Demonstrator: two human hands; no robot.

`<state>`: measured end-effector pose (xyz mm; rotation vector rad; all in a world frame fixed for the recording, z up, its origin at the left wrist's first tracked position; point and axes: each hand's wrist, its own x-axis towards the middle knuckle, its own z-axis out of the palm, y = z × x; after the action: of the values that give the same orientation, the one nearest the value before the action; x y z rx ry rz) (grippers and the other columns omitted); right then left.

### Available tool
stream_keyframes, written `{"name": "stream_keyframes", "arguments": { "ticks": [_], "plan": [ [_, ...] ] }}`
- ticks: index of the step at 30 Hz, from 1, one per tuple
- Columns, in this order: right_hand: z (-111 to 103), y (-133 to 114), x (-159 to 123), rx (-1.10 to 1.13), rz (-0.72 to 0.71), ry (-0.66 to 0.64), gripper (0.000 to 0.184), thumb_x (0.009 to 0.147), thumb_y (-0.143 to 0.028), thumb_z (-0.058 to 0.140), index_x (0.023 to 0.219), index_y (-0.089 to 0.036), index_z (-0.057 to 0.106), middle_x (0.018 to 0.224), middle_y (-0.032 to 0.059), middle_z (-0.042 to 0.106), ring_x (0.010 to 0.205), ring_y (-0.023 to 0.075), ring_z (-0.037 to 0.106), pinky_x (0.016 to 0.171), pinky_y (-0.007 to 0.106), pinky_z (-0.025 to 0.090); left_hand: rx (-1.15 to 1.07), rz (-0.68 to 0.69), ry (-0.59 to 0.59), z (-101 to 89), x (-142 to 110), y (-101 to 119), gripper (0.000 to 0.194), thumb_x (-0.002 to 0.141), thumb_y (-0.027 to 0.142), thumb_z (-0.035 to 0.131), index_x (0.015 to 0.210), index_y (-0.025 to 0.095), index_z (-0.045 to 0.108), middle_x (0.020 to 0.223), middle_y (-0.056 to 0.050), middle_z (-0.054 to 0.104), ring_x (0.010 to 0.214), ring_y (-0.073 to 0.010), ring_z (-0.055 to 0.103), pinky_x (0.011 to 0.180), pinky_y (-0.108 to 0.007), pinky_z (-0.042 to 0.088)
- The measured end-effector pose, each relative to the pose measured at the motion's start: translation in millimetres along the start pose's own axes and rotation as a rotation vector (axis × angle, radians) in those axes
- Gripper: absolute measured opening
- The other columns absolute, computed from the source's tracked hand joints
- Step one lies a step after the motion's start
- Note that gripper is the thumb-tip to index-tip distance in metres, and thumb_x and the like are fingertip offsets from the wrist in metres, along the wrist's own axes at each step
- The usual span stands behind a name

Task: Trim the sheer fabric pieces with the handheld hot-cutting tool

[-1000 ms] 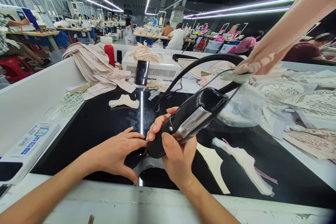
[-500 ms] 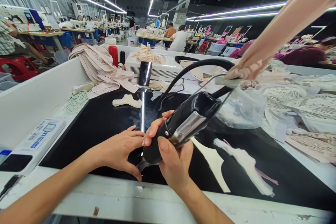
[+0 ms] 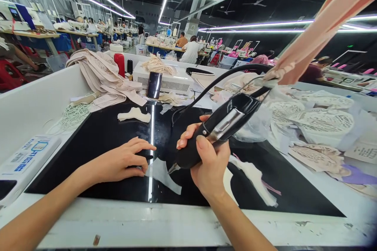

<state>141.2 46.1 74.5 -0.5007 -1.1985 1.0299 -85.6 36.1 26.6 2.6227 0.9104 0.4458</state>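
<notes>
My right hand [image 3: 210, 160] is wrapped round a black corded hand tool [image 3: 229, 123] with a silver lever and a pointed metal tip. The tip points down and left, at or just above a thin translucent whitish piece [image 3: 165, 176] on the black board [image 3: 118, 186]. At the left end of that piece lies my left hand [image 3: 123, 160], palm down, fingers stretched and slightly bent; whether it pins the piece I cannot tell. To the right are cream cut pieces [image 3: 253, 180], one partly hidden by my right hand. Another cream piece [image 3: 134, 115] lies farther back on the board.
A pink fabric strap [image 3: 318, 35] suspends the tool, with its black cable [image 3: 218, 82] arching behind. A phone [image 3: 154, 85] leans against a vented white box [image 3: 176, 80]. Beige fabric [image 3: 103, 74] is heaped back left; lace pieces [image 3: 321, 119] and plastic crowd the right.
The tool and my right hand have shifted right, showing the metal tip and the translucent piece. My left hand's fingers have drawn closer together. The camera view has turned slightly right.
</notes>
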Motion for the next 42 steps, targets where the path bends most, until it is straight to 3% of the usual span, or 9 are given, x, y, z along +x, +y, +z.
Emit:
{"name": "stream_keyframes", "arguments": {
  "ticks": [4,8,10,12,15,23,42],
  "plan": [
    [-0.2,0.0,-2.7,-0.002,-0.015,-0.012,0.03,0.087,-0.03,0.071,0.112,-0.028,0.056,0.079,-0.0054,0.063,0.06,0.0113,0.059,0.059,0.028,0.05,0.119,-0.026,0.039,-3.8,-6.1,-14.3,0.018,0.101,0.024,0.053,0.091,0.026,0.067,0.151,-0.002,0.048,0.142,-0.0276,0.038,0.12,-0.055,0.027],
    [5.2,2.2,-4.5,0.024,0.006,-0.019,0.031,0.086,-0.028,0.071,0.113,-0.028,0.054,0.08,-0.0058,0.064,0.061,0.0112,0.06,0.061,0.028,0.052,0.309,-0.156,0.264,-3.5,-9.7,-23.4,0.022,0.101,0.018,0.049,0.102,0.026,0.069,0.148,-0.004,0.052,0.141,-0.0307,0.041,0.12,-0.063,0.022],
    [9.3,4.5,-3.6,0.035,0.006,-0.009,0.03,0.086,-0.027,0.072,0.11,-0.028,0.055,0.08,-0.0062,0.064,0.061,0.0107,0.06,0.06,0.027,0.052,0.304,-0.191,0.373,-0.5,-8.4,-21.1,0.022,0.101,0.02,0.049,0.109,0.024,0.069,0.14,-0.008,0.058,0.133,-0.0292,0.05,0.117,-0.057,0.032],
    [13.9,7.5,-2.0,0.046,-0.001,0.007,0.026,0.084,-0.026,0.072,0.105,-0.027,0.056,0.079,-0.0066,0.064,0.06,0.0104,0.06,0.059,0.026,0.052,0.207,-0.193,0.4,4.0,-5.6,-13.7,0.021,0.101,0.025,0.052,0.114,0.022,0.069,0.128,-0.009,0.063,0.122,-0.0259,0.058,0.11,-0.048,0.044],
    [20.7,12.0,0.5,0.051,-0.019,0.025,0.023,0.083,-0.025,0.072,0.099,-0.025,0.056,0.079,-0.0065,0.064,0.059,0.0101,0.06,0.059,0.026,0.053,0.035,-0.187,0.314,10.7,-1.8,1.2,0.028,0.096,0.03,0.063,0.123,0.025,0.066,0.126,-0.008,0.064,0.118,-0.0241,0.06,0.105,-0.041,0.05],
    [31.5,19.0,0.9,0.015,0.015,0.028,0.021,0.08,-0.025,0.07,0.093,-0.023,0.054,0.076,-0.0064,0.062,0.058,0.0094,0.058,0.059,0.025,0.052,-0.123,-0.221,0.004,13.2,-1.9,13.0,0.067,0.08,0.046,0.081,0.14,0.031,0.056,0.147,-0.009,0.052,0.136,-0.0312,0.045,0.115,-0.051,0.039],
    [28.3,21.4,-0.2,-0.004,0.019,0.026,0.023,0.082,-0.024,0.069,0.098,-0.024,0.052,0.075,-0.0069,0.064,0.057,0.0098,0.06,0.06,0.026,0.053,-0.111,-0.242,-0.067,8.2,1.0,19.1,0.073,0.081,0.047,0.079,0.146,0.033,0.049,0.15,-0.006,0.047,0.136,-0.0296,0.041,0.115,-0.047,0.039]
  ]
}}
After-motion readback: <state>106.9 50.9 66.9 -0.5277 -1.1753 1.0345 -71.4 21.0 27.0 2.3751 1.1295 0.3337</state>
